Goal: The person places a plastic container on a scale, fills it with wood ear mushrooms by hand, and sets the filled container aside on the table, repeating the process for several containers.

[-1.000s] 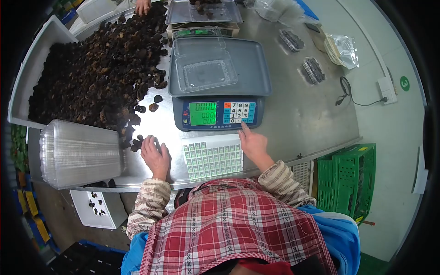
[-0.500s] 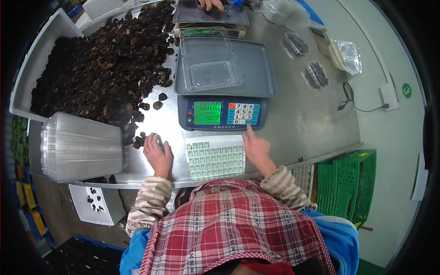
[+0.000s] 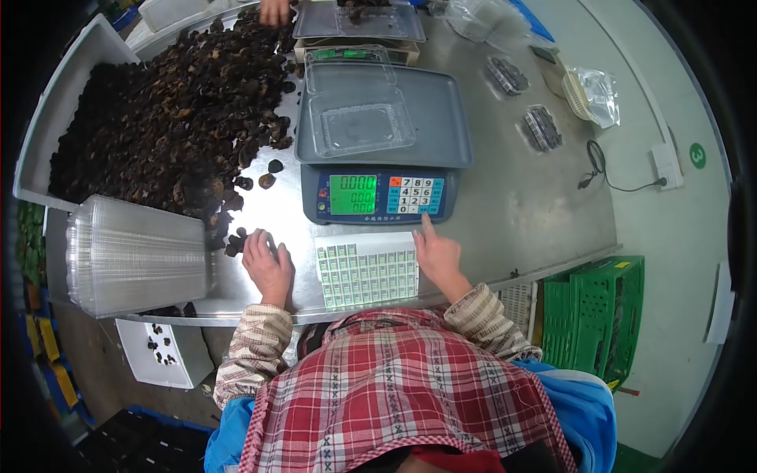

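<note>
My right hand points its index finger at the lower right keys of the digital scale; the fingertip is at the keypad edge. The green display reads zeros. On the scale's grey pan lies an opened clear plastic clamshell box. My left hand rests on the metal table with its fingers apart, next to a few dark shrivelled pieces that look like dried mushrooms. Between my hands lies a sheet of printed labels, with part of its top row bare.
A big heap of the dark pieces spreads from a white bin. Stacked clear boxes stand at left. Another person's hand is at the heap's far edge, near a second scale. Two filled packs lie right.
The other person's hand has moved left from the second scale to the heap, leaving dark pieces on that scale. My hands stay in place; the view has shifted slightly.
</note>
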`<state>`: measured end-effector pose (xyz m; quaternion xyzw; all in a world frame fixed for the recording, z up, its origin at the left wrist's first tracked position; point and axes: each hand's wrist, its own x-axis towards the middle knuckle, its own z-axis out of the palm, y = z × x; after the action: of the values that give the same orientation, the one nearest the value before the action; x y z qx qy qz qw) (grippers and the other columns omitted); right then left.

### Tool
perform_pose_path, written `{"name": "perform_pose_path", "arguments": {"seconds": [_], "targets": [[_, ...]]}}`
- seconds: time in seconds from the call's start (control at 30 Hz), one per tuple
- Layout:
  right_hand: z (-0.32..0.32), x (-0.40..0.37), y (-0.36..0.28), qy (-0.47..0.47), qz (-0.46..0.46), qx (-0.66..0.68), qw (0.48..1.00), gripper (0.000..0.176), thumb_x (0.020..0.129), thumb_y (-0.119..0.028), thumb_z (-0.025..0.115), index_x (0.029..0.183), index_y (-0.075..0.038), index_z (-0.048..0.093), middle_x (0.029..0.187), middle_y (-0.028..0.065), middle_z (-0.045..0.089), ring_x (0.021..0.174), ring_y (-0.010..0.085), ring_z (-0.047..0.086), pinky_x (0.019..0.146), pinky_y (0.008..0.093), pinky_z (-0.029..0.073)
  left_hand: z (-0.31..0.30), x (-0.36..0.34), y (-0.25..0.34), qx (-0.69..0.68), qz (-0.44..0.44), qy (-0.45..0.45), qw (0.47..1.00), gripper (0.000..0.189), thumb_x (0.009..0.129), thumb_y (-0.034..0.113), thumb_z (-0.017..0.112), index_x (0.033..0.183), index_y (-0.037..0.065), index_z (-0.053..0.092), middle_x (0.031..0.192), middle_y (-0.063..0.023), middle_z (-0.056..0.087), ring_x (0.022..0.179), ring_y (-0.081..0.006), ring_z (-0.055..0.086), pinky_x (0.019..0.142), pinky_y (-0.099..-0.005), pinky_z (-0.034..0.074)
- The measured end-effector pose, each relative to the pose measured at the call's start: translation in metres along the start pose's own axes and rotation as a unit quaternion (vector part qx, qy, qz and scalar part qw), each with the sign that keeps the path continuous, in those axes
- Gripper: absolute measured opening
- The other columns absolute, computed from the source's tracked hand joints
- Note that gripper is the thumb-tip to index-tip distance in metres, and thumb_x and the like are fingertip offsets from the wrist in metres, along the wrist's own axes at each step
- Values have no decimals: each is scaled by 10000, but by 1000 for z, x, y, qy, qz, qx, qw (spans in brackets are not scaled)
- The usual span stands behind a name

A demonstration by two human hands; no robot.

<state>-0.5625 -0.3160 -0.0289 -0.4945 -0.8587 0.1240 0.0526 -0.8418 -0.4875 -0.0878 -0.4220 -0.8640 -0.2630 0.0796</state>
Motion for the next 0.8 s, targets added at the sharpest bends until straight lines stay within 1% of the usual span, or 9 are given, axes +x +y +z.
{"name": "perform_pose_path", "arguments": {"seconds": [0.07, 0.17, 0.23, 0.33, 0.47, 0.53, 0.67, 0.73, 0.8], "targets": [[1, 5, 0, -8, 0, -5, 1000, 522, 919, -356, 469, 1326, -30, 450, 579, 135, 609, 511, 330, 595, 509, 457, 460, 0, 1, 0, 0, 0, -1, 1000, 425, 806, 178, 600, 1189, 25, 499, 1261, -136, 490, 1216, -325, 408, 1007, -454, 299], [8, 10, 1, -39, -4, -35, 999, 575, 923, -367, 458, 1371, -15, 380, 578, 134, 610, 513, 325, 597, 517, 460, 459, -1, 0, 1, -1, 1, 0, 1000, 426, 804, 176, 603, 1188, 24, 497, 1260, -135, 488, 1216, -324, 407, 1006, -454, 298], [9, 11, -3, -70, 13, -52, 996, 619, 929, -378, 444, 1403, -2, 316, 577, 132, 611, 512, 321, 599, 515, 455, 460, -2, 1, 1, -4, 1, -7, 1000, 424, 803, 171, 603, 1187, 24, 496, 1259, -137, 488, 1215, -325, 407, 1003, -454, 299], [-3, 9, -7, -86, 31, -44, 995, 640, 934, -391, 426, 1420, -1, 277, 570, 126, 609, 509, 317, 599, 505, 447, 457, -2, 2, 3, -5, 12, 9, 1000, 415, 778, 131, 618, 1156, 15, 491, 1239, -136, 493, 1195, -333, 420, 978, -458, 314], [-1, 7, -4, -95, 22, -57, 994, 638, 936, -399, 419, 1414, 3, 291, 560, 118, 606, 501, 308, 597, 491, 439, 453, -2, -1, 4, -5, 11, 5, 1000, 404, 778, 131, 616, 1147, 18, 496, 1236, -134, 495, 1194, -332, 422, 977, -457, 314], [10, 9, -4, -54, 1, -68, 996, 633, 934, -402, 419, 1407, 4, 308, 549, 114, 601, 494, 305, 594, 494, 440, 453, -1, 2, 2, -1, 15, 16, 1000, 405, 777, 132, 616, 1148, 21, 497, 1235, -135, 496, 1192, -333, 424, 978, -456, 314], [-4, 9, -2, -63, 6, -62, 996, 619, 932, -398, 427, 1394, 4, 338, 543, 115, 597, 490, 303, 592, 494, 444, 450, -2, 2, 1, -9, 14, 10, 1000, 406, 777, 134, 617, 1149, 23, 497, 1235, -136, 495, 1191, -334, 425, 978, -455, 314], [-9, 6, -2, -38, 2, -42, 998, 616, 930, -400, 433, 1384, 9, 356, 539, 115, 592, 485, 305, 587, 492, 446, 445, -2, 3, 3, -2, 15, 15, 1000, 406, 776, 134, 620, 1147, 23, 497, 1234, -135, 496, 1189, -333, 427, 976, -455, 316], [7, 8, 0, -39, -4, -58, 998, 611, 930, -406, 433, 1382, -1, 364, 540, 116, 591, 485, 306, 586, 491, 448, 444, -3, 0, 4, 7, 16, 17, 1000, 406, 774, 134, 622, 1144, 23, 498, 1232, -135, 497, 1188, -331, 428, 974, -455, 318]]}}
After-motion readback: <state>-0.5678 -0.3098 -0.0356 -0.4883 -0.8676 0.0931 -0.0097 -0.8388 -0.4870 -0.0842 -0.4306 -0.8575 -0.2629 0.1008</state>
